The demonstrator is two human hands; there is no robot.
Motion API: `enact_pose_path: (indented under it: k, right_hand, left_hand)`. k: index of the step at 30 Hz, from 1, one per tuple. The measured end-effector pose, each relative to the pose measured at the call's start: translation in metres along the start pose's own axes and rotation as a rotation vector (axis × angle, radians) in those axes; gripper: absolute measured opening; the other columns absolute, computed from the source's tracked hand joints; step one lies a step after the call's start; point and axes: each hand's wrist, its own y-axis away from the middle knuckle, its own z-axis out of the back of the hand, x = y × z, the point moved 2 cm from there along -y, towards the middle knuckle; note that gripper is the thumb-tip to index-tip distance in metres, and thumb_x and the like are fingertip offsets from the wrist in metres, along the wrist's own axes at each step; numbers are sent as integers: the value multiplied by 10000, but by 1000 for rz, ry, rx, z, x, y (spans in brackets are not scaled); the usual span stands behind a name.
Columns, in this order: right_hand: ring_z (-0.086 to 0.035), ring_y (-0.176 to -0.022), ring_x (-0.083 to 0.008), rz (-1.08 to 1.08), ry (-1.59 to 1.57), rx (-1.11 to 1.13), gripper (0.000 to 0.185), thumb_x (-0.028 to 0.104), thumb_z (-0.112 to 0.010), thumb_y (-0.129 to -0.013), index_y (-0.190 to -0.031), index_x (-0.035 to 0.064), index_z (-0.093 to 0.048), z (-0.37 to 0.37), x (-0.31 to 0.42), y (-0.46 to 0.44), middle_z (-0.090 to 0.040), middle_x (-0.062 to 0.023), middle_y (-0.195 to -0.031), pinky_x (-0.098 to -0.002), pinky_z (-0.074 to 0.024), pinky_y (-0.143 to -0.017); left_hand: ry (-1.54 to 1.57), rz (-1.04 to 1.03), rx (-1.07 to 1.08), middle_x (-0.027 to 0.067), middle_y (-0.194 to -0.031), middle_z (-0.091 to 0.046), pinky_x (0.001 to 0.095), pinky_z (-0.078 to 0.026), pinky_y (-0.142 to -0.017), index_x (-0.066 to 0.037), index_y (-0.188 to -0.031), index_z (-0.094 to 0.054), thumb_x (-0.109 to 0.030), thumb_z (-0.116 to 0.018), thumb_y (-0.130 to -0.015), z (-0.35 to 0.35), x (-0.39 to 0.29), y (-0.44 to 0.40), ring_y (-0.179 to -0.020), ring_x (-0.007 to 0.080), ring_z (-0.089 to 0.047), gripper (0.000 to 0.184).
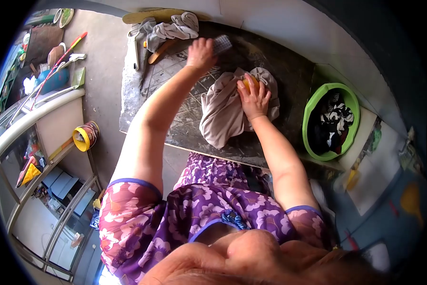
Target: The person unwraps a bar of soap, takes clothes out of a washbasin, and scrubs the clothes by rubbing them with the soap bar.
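Note:
My left hand (201, 53) is over the back of the dark slab (182, 121), fingers bent round the near end of a grey, brush-like object (221, 44); blur hides the exact grip. Wet, pale beige cloth (223, 111) lies bunched at the middle of the slab. On its upper right part rests my right hand (255, 97), its fingers over a rounded yellow object (251, 84) that is partly hidden beneath them.
Twisted grey cloth (178, 27), a white-handled tool (135, 52) and a brown handle (161, 51) lie at the slab's back left. A green basin (307, 124) of dark and white clothes stands right. A yellow bucket (82, 138) is on the left floor.

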Motion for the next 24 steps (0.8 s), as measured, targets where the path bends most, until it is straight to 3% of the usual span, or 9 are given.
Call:
enact_pose_path:
  k: [4,6,9,11,12,14,16,19,24]
  right_hand:
    - [-460,-1180,-316,-20,-14,-1,330,367,-585,-906,-1230,349,-531,0,0,3,-397,76,-1453,-514,-388,-877]
    - [-459,-1179,-314,-15,-12,-6,333,368,-586,-904,-1232,354,-532,-2,-1,2,-397,79,-1453,-515,-388,-880]
    - [-457,-1187,-317,-30,-16,61,333,375,-581,-906,-1236,360,-537,-6,-4,2,-390,97,-1455,-529,-384,-888]
    - [-457,-1188,-328,-53,-66,90,338,374,-580,-905,-1241,364,-536,-3,0,-3,-385,103,-1452,-544,-377,-896]
    - [-471,-1175,-312,-74,-129,89,323,360,-590,-901,-1221,333,-562,11,2,-9,-426,90,-1418,-545,-383,-902]
    - [-483,-1168,-293,-188,-395,80,307,345,-600,-900,-1200,277,-592,21,3,-17,-470,43,-1380,-514,-398,-914]
    - [-474,-1180,-292,-232,-537,-30,307,330,-620,-891,-1179,226,-608,30,14,-12,-492,-25,-1354,-458,-407,-935]
    - [-396,-1267,-302,233,-269,137,329,362,-615,-896,-1214,288,-575,35,39,27,-418,8,-1424,-498,-429,-953]
    - [-491,-1159,-344,-80,67,207,403,350,-604,-897,-1287,314,-507,11,-64,-21,-405,20,-1426,-575,-425,-918]
  left_hand:
    - [-256,29,-314,130,-1163,-515,505,-428,-836,-131,-1265,-466,-400,-744,-765,43,57,3,-1071,314,-511,632]
    - [-319,42,-423,139,-1234,-492,508,-341,-952,-167,-1328,-445,-409,-763,-751,57,73,16,-1199,336,-436,703]
    - [-35,51,-314,165,-1171,-516,533,-398,-892,-142,-1281,-483,-405,-814,-697,59,25,54,-1116,346,-491,720]
    - [479,-157,-193,234,-1325,-469,508,-396,-997,-46,-1384,-379,-504,-827,-635,23,-28,110,-1233,409,-445,986]
    - [501,-103,26,238,-1444,-366,513,-357,-1049,-38,-1466,-255,-519,-832,-620,12,-57,146,-1313,419,-378,1132]
    - [337,8,69,225,-1494,-294,495,-350,-1061,-55,-1499,-191,-472,-850,-594,8,-97,195,-1355,405,-332,1196]
    - [308,153,143,232,-1511,-260,475,-331,-1092,-16,-1492,-197,-447,-839,-592,13,-106,208,-1376,386,-301,1186]
    - [304,251,171,220,-1439,-336,445,-387,-1060,-26,-1484,-194,-316,-816,-627,13,-113,211,-1328,376,-356,1098]
    - [429,251,222,215,-1283,-432,429,-410,-1022,-17,-1449,-266,-128,-740,-660,7,-107,199,-1207,373,-421,928]
